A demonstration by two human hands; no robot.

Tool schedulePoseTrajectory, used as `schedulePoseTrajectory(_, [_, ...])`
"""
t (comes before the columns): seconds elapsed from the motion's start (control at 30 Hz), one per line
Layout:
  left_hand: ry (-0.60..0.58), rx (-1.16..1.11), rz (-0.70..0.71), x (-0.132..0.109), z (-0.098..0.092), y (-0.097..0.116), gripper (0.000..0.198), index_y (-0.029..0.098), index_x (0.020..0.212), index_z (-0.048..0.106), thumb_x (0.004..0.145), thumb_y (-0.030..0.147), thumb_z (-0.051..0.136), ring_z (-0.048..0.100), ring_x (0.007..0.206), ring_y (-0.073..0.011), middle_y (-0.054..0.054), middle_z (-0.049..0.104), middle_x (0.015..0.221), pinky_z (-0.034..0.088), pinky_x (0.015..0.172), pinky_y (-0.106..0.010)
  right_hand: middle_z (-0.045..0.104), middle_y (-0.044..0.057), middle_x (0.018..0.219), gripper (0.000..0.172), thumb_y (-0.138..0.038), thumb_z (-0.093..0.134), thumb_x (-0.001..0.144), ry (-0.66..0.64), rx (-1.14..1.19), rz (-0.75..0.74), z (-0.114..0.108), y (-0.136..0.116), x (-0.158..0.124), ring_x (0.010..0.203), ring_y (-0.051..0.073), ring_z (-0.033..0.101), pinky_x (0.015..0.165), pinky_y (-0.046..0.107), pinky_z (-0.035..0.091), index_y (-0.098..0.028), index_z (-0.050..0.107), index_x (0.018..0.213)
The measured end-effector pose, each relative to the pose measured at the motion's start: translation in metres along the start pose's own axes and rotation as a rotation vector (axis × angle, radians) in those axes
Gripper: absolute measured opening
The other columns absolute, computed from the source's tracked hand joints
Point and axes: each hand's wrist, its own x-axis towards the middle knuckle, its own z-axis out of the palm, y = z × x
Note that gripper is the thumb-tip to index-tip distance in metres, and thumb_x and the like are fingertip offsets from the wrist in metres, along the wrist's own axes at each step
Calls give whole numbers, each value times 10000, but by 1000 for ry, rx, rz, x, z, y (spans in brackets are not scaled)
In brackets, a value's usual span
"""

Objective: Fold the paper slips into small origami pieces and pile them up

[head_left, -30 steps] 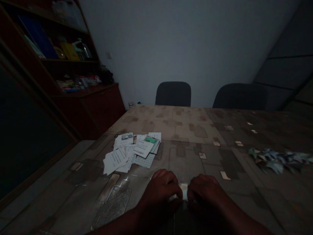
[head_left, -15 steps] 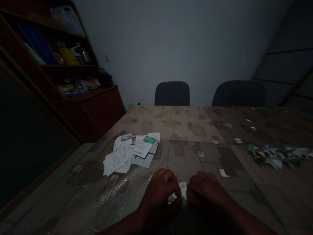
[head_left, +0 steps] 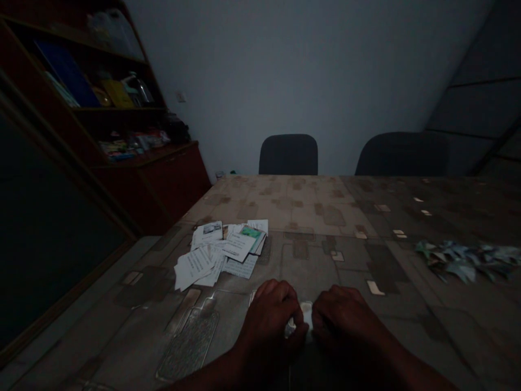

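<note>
Near the front of the table, my left hand and my right hand are side by side with a narrow gap between them. Both are closed, fingers curled and thumbs pressed in. A pale piece of paper shows in the gap, pinched between the two hands. A white bit of it also shows through the loop of my left thumb and forefinger. Most of the paper is hidden by my fingers, and the dim light blurs its shape.
A loose pile of printed paper pieces lies left of centre on the patterned tablecloth. Crumpled or folded papers lie in a row at the right. Two dark chairs stand behind the table. A shelf cabinet is at the left.
Both hands stay in nearly the same place on the paper, with only slight finger movement. The whole view has shifted a little.
</note>
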Motion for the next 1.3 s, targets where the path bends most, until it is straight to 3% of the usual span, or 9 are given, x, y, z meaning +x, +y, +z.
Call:
schedulePoseTrajectory(0.27, [10,80,36,0,0,4,136,151,748,580,683,52,647,502,819,-219,-59,595,848,368,715,-349,675,22,711,146,-79,586,641,6,-4,12,4,4,1,722,199,567,710,343,323,-204,643,692])
schedulePoseTrajectory(0.5, [36,75,53,-2,4,1,149,172,752,558,695,49,622,504,828,-217,-43,583,851,370,714,-349,671,8,672,213,-28,526,725,-110,171,56,-24,9,-1,653,157,571,645,281,379,-198,612,629])
schedulePoseTrajectory(0.6, [48,91,59,-2,4,-1,157,175,750,558,684,42,609,507,816,-215,-39,584,841,370,711,-350,661,-2,653,218,13,559,664,-122,201,114,-31,8,0,636,149,555,616,264,368,-194,614,621])
schedulePoseTrajectory(0.7, [47,104,54,-1,4,0,156,173,736,554,674,38,602,509,817,-220,-44,590,836,376,706,-349,665,-1,642,206,16,593,629,-117,162,126,-28,5,1,643,153,556,630,270,355,-185,635,619])
schedulePoseTrajectory(0.9, [24,120,46,-1,3,2,143,169,728,561,674,51,622,511,799,-218,-46,596,825,373,689,-342,702,6,702,75,-133,692,692,-115,118,162,-15,-2,5,773,204,596,775,350,328,-196,658,669])
schedulePoseTrajectory(1.3, [-3,98,-12,-4,-6,2,218,181,801,573,665,12,595,534,829,-209,-27,615,846,411,746,-352,704,18,764,87,-135,682,713,-105,78,150,-12,-3,3,819,237,591,778,376,318,-211,640,723])
